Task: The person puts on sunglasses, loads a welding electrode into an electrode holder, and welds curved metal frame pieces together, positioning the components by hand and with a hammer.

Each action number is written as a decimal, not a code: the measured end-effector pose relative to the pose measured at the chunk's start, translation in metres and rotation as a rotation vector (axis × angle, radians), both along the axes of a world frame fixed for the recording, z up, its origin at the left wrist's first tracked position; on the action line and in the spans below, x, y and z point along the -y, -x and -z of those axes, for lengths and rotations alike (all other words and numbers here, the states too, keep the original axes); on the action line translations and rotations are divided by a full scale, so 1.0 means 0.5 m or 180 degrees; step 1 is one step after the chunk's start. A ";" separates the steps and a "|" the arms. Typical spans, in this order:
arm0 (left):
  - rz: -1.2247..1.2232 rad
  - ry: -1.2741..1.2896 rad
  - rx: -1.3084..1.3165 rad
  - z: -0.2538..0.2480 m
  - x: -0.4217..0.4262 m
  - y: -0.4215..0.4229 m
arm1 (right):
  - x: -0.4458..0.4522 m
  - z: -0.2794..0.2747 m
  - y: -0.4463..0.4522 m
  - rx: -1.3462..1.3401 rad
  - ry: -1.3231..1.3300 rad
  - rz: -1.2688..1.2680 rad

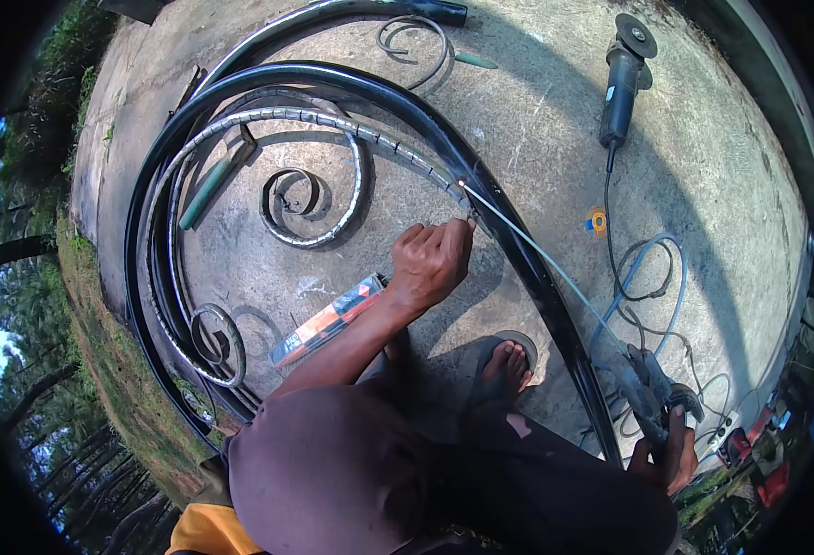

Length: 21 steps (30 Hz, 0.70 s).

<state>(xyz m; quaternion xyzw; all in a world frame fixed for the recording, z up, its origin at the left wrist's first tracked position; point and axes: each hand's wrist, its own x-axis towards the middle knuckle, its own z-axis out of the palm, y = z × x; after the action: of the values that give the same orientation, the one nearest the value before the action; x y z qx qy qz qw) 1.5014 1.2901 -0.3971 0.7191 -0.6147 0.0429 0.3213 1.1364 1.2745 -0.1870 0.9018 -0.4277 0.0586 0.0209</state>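
Observation:
My right hand (673,459) is closed around the handle of a welding electrode holder (647,388) at the lower right. From its jaws a long thin welding rod (545,256) slants up and left, its glowing tip at the bent black pipe (416,92). Alongside the pipe curves a notched metal strip (296,115), whose end lies near that tip. My left hand (432,264) is a fist just below the rod's tip, by the strip's end. What its fingers grip is hidden. Inside the pipe's bend lies a scroll-shaped metal strip (356,185).
An angle grinder (621,97) lies at the upper right with its cable trailing down. A green-handled hammer (213,190) rests inside the bend. Beside my left forearm is a printed box (325,319). An orange-blue tape roll (596,222) sits right of the pipe, near looped cables (670,242).

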 end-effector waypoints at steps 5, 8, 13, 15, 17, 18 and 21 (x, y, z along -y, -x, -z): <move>0.0007 0.0002 -0.0033 0.000 0.000 0.001 | 0.000 0.002 0.001 0.0014 -0.0045 -0.0002; 0.0024 0.0015 -0.0026 0.004 0.000 0.001 | 0.001 0.002 -0.002 -0.0015 -0.0021 -0.0005; -0.0008 0.0007 -0.0055 0.002 0.001 0.000 | 0.007 0.012 0.004 0.0174 -0.0074 -0.0103; -0.0006 0.0049 0.0001 0.000 0.000 -0.002 | 0.002 0.022 0.010 0.0244 0.0303 -0.0138; -0.0015 0.0078 0.0003 -0.004 0.001 -0.003 | 0.002 0.020 0.008 0.0207 0.0402 -0.0116; -0.0016 0.0079 -0.0001 -0.006 0.001 -0.002 | 0.002 0.018 0.006 0.0165 0.0508 -0.0088; -0.0010 0.0090 0.0000 -0.005 0.004 -0.002 | 0.007 0.018 0.000 0.0189 0.0330 -0.0122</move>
<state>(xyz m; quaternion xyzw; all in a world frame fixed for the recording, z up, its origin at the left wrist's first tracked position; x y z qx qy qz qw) 1.5026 1.2883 -0.3945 0.7154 -0.6130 0.0521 0.3314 1.1364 1.2710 -0.1963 0.9054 -0.4072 0.1078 0.0537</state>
